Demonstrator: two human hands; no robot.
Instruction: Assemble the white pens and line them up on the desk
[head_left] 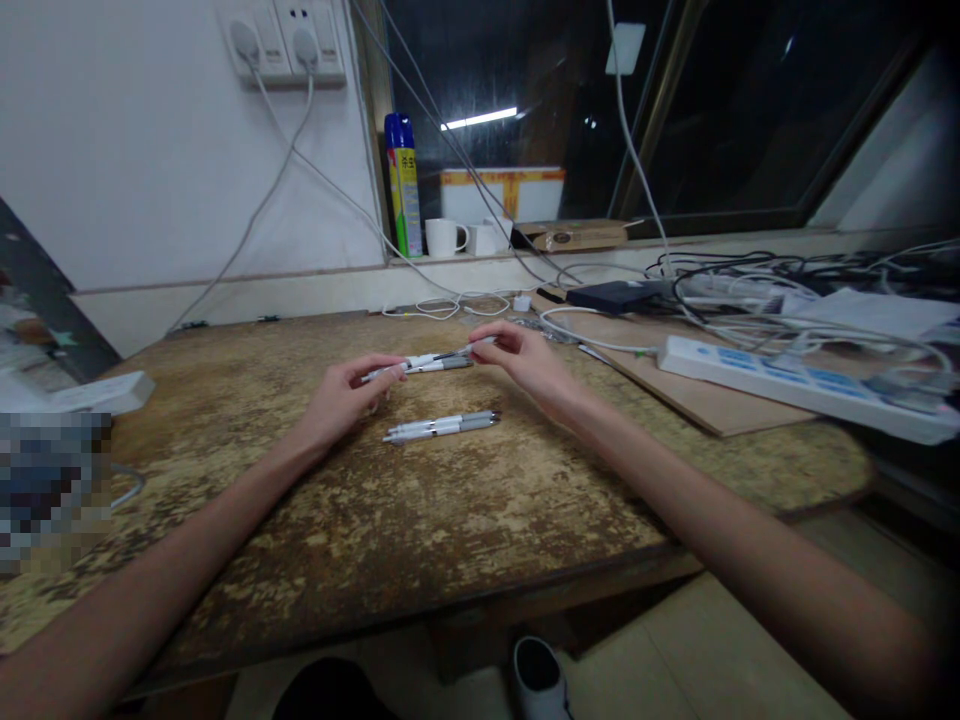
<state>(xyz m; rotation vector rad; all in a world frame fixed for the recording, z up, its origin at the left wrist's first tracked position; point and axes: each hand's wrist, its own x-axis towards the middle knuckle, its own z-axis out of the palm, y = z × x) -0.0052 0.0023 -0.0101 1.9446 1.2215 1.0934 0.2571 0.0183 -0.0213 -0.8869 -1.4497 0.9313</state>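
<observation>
My left hand (352,395) is closed, thumb and fingers pinching the left end of a white pen barrel (421,361) low over the table. A thin dark refill (452,354) runs from the barrel's right end towards my right hand (525,360). There the fingertips pinch a small greyish pen piece (471,349), partly hidden by the fingers. Just below the barrel lies another white and grey pen (450,366), its left end near my left fingers. Closer to me, two white and grey pens (442,427) rest side by side on the worn wooden table (420,530).
On the right, a white power strip (795,385) and tangled cables (720,290) lie over a brown board (645,370). Along the back ledge stand a spray can (403,190) and white mugs (442,238). A white box-shaped object (112,392) sits at the left edge.
</observation>
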